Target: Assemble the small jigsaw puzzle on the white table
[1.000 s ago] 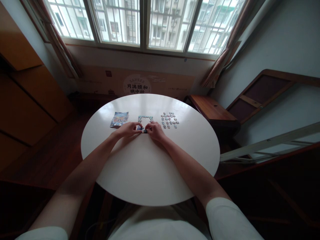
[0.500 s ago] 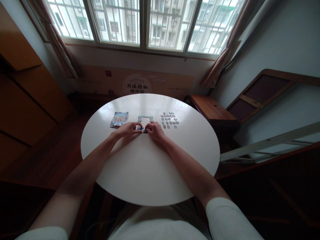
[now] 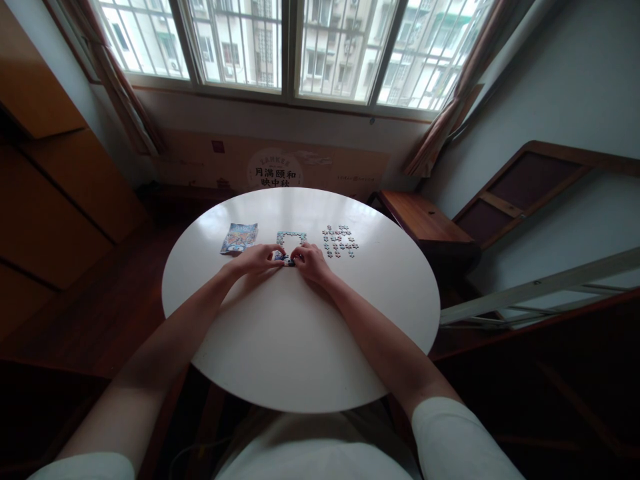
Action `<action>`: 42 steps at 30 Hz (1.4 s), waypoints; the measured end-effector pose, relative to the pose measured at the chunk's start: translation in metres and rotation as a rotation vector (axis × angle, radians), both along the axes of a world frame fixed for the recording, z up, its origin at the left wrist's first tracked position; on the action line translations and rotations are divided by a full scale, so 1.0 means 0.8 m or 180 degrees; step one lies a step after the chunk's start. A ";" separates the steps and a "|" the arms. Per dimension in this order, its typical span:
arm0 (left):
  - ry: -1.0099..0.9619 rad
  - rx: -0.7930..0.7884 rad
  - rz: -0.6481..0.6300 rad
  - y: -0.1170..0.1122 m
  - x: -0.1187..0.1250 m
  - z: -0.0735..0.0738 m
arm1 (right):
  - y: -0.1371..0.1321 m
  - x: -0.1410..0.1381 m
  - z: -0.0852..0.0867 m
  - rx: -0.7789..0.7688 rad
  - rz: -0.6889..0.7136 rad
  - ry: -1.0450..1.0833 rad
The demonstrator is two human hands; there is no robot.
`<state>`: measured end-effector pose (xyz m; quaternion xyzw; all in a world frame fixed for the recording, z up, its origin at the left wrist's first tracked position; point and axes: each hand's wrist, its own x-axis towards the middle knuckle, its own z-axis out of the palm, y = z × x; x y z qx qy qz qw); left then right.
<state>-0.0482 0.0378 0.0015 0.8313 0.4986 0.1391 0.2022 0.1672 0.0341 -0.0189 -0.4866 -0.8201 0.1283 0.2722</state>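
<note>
A jigsaw puzzle (image 3: 291,235) lies on the round white table, its border joined into a frame with a bare white middle. My left hand (image 3: 260,258) is at the frame's lower left corner, thumb and curled fingers closing on the edge there. At the lower right part of the frame, my right hand (image 3: 311,261) has its fingers bent down in a pinch over the pieces. Whatever sits between those fingertips is too small and too covered to make out. Loose puzzle pieces (image 3: 336,238) lie spread in rough rows to the right. A printed picture sheet (image 3: 239,238) rests to the left.
The round white table (image 3: 300,347) stands in front of me. Beyond it are a printed cardboard panel (image 3: 345,160) and barred windows (image 3: 240,47). A low wooden table (image 3: 425,217) is at the right, wooden cabinets (image 3: 75,187) at the left.
Both hands stay at the lower edge of the puzzle with almost the same finger pose. The whole view has shifted very slightly.
</note>
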 end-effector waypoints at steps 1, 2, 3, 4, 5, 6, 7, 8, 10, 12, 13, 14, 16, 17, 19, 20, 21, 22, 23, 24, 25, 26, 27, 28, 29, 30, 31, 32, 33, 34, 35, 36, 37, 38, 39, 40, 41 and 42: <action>-0.0001 -0.0005 0.0004 0.000 0.000 0.001 | 0.000 0.000 0.000 -0.0001 -0.0003 -0.0002; -0.0002 -0.0010 0.0006 -0.001 0.001 0.002 | 0.001 0.000 0.000 -0.0001 -0.0006 0.0000; -0.0001 -0.0008 0.0007 -0.001 0.001 0.002 | 0.001 0.000 0.000 -0.0004 -0.0006 0.0003; -0.0001 -0.0005 0.0009 -0.001 0.002 0.003 | 0.001 0.000 0.000 -0.0008 -0.0005 0.0007; -0.0001 -0.0002 0.0009 -0.002 0.002 0.003 | 0.001 0.000 0.000 -0.0013 -0.0004 0.0011; -0.0004 0.0003 0.0012 -0.002 0.002 0.003 | 0.000 0.001 0.001 -0.0020 -0.0005 0.0013; -0.0006 0.0009 0.0016 -0.002 0.002 0.004 | 0.000 0.000 0.001 -0.0026 -0.0006 0.0012; -0.0005 0.0012 0.0015 -0.002 0.002 0.004 | -0.001 0.000 0.002 -0.0032 -0.0009 0.0011; 0.0000 0.0009 0.0007 -0.002 0.003 0.004 | -0.002 0.000 0.004 -0.0044 -0.0023 0.0006; 0.0006 0.0007 0.0004 -0.003 0.003 0.005 | -0.004 0.000 0.005 -0.0053 -0.0030 0.0003; 0.0010 0.0001 0.0001 -0.003 0.003 0.005 | -0.004 0.000 0.005 -0.0056 -0.0029 0.0001; 0.0013 -0.0002 0.0003 -0.003 0.002 0.005 | -0.004 -0.001 0.006 -0.0057 -0.0029 0.0001; 0.0018 -0.0011 0.0002 -0.003 0.002 0.005 | -0.004 -0.001 0.006 -0.0057 -0.0022 0.0001; 0.0017 -0.0013 -0.0004 -0.002 0.002 0.004 | -0.004 -0.001 0.005 -0.0056 -0.0023 0.0000; 0.0002 -0.0007 -0.0018 -0.001 0.001 0.003 | -0.003 0.000 0.005 -0.0053 -0.0028 -0.0002; -0.0011 -0.0002 -0.0024 -0.001 0.001 0.002 | -0.003 0.000 0.005 -0.0051 -0.0032 -0.0002; -0.0021 0.0001 -0.0026 0.000 0.001 0.001 | -0.003 0.000 0.004 -0.0050 -0.0031 -0.0002; -0.0026 0.0004 -0.0023 0.000 0.001 0.001 | -0.003 0.000 0.004 -0.0047 -0.0032 0.0001; -0.0024 0.0000 -0.0018 0.000 0.001 0.001 | -0.002 0.000 0.004 -0.0045 -0.0028 0.0004; -0.0015 -0.0008 -0.0014 -0.001 0.001 0.001 | -0.002 0.001 0.003 -0.0044 -0.0024 0.0007; -0.0005 -0.0016 -0.0014 -0.001 0.002 0.002 | -0.002 0.001 0.003 -0.0044 -0.0022 0.0010; 0.0004 -0.0022 -0.0013 -0.002 0.002 0.003 | -0.002 0.001 0.002 -0.0046 -0.0018 0.0014; 0.0011 -0.0030 -0.0012 -0.002 0.002 0.004 | -0.002 0.001 0.002 -0.0045 -0.0017 0.0019; 0.0012 -0.0035 -0.0007 -0.003 0.003 0.004 | -0.001 0.001 0.002 -0.0041 -0.0018 0.0023; 0.0012 -0.0037 -0.0001 -0.003 0.003 0.005 | -0.001 0.000 0.001 -0.0036 -0.0015 0.0025; 0.0011 -0.0033 0.0004 -0.003 0.003 0.005 | -0.001 0.000 0.001 -0.0031 -0.0016 0.0028; 0.0012 -0.0027 0.0007 -0.003 0.003 0.005 | -0.001 0.000 0.001 -0.0026 -0.0012 0.0030; 0.0013 -0.0019 0.0006 -0.003 0.002 0.004 | -0.001 0.000 0.001 -0.0024 -0.0006 0.0031; 0.0011 -0.0009 0.0002 -0.002 0.002 0.004 | -0.001 0.000 0.001 -0.0024 -0.0002 0.0031; 0.0009 -0.0002 0.0001 -0.002 0.002 0.003 | -0.001 0.000 0.002 -0.0028 0.0002 0.0030; 0.0009 -0.0001 0.0001 -0.001 0.002 0.003 | -0.001 0.000 0.002 -0.0032 0.0002 0.0029; 0.0010 -0.0004 0.0005 -0.001 0.002 0.002 | -0.001 0.000 0.002 -0.0036 0.0001 0.0028; 0.0011 -0.0012 0.0008 -0.001 0.002 0.002 | -0.001 0.000 0.002 -0.0040 0.0001 0.0026; 0.0013 -0.0020 0.0012 -0.001 0.002 0.002 | -0.001 0.000 0.002 -0.0043 0.0001 0.0026; 0.0014 -0.0025 0.0015 -0.001 0.002 0.002 | -0.001 0.000 0.002 -0.0043 0.0003 0.0026; 0.0013 -0.0026 0.0016 -0.001 0.002 0.003 | -0.001 0.000 0.002 -0.0041 0.0006 0.0025; 0.0010 -0.0023 0.0012 -0.002 0.003 0.003 | -0.001 0.000 0.002 -0.0038 0.0004 0.0024; 0.0009 -0.0019 0.0008 -0.002 0.003 0.003 | -0.001 0.000 0.001 -0.0034 0.0003 0.0021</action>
